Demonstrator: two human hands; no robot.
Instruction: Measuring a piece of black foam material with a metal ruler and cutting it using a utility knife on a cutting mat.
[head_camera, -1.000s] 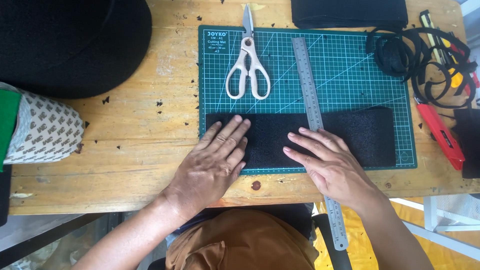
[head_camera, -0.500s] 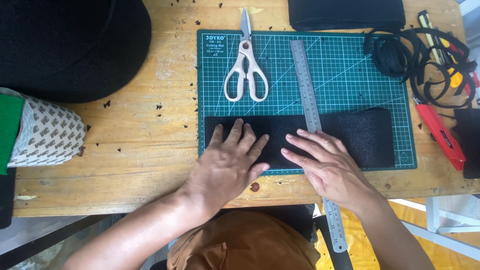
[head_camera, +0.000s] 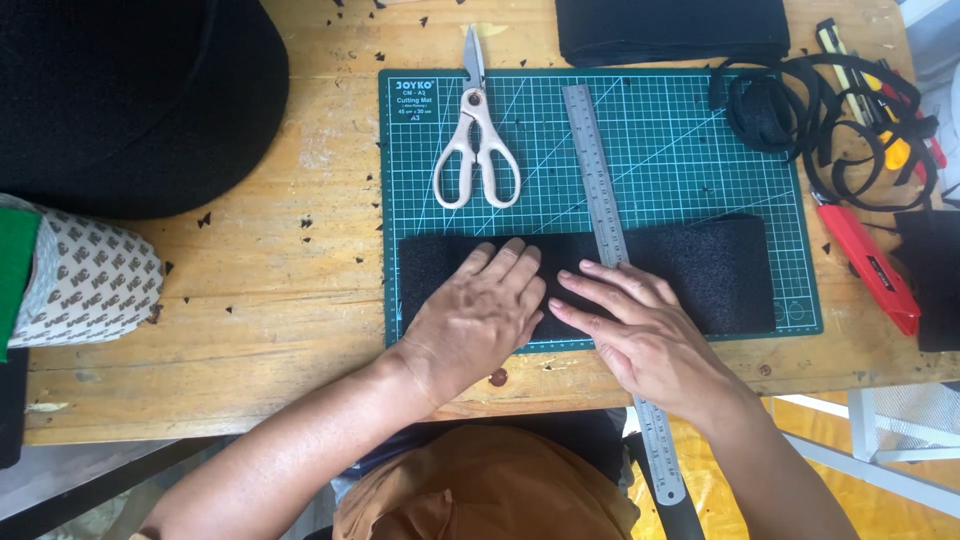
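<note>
A long black felt strip (head_camera: 700, 265) lies across the lower part of a green cutting mat (head_camera: 680, 150). My left hand (head_camera: 478, 315) rests flat on the strip's left half, fingers together and pointing up. My right hand (head_camera: 640, 335) lies flat beside it, fingers spread and pointing left, pressing on the strip and on a long steel ruler (head_camera: 592, 160). The ruler runs from the mat's top down over the strip and past the table edge. White-handled scissors (head_camera: 478, 150) lie shut on the mat above my left hand.
A large black fabric piece (head_camera: 120, 100) covers the table's top left. A patterned white roll (head_camera: 85, 285) lies at the left edge. Folded black fabric (head_camera: 670, 30) sits at the top. Black straps (head_camera: 800, 115), a red utility knife (head_camera: 865, 265) and small tools crowd the right side.
My left hand has slid to the right along the felt strip, ending close to my right hand. The right hand and ruler have stayed put.
</note>
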